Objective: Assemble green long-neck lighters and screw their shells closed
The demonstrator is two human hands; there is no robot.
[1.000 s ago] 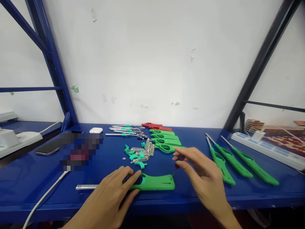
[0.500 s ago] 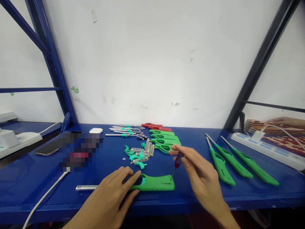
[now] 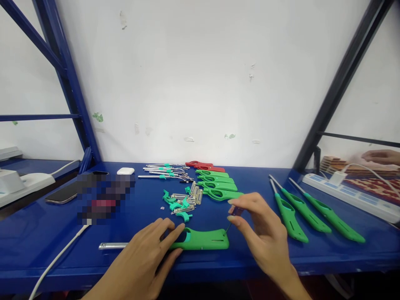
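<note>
A green long-neck lighter [image 3: 204, 240] lies flat near the table's front edge, its metal tube pointing left. My left hand [image 3: 150, 250] is closed over its trigger end, thumb on the near side, hiding part of the tube's base. Between thumb and fingertips, my right hand [image 3: 265, 233] pinches the handle of a small screwdriver [image 3: 236, 211]. The thin shaft slants down to the hole at the lighter's right end; whether the tip sits on a screw is too small to tell. Beyond the lighter are loose teal triggers [image 3: 184, 216] and clear fuel tanks [image 3: 196, 193].
Green handle shells [image 3: 218, 194] and red ones [image 3: 204, 166] lie behind, beside metal tubes with wires [image 3: 156, 176]. Three green lighters [image 3: 290, 223] lie right, before a power strip [image 3: 353, 198]. A phone [image 3: 64, 191] and cable [image 3: 59, 260] are left. Another person's hand [image 3: 381, 157] shows far right.
My right hand's fingers have shifted around the screwdriver handle, and the thumb now lies higher on it. The lighter and my left hand have stayed put. The other person's hand has moved right.
</note>
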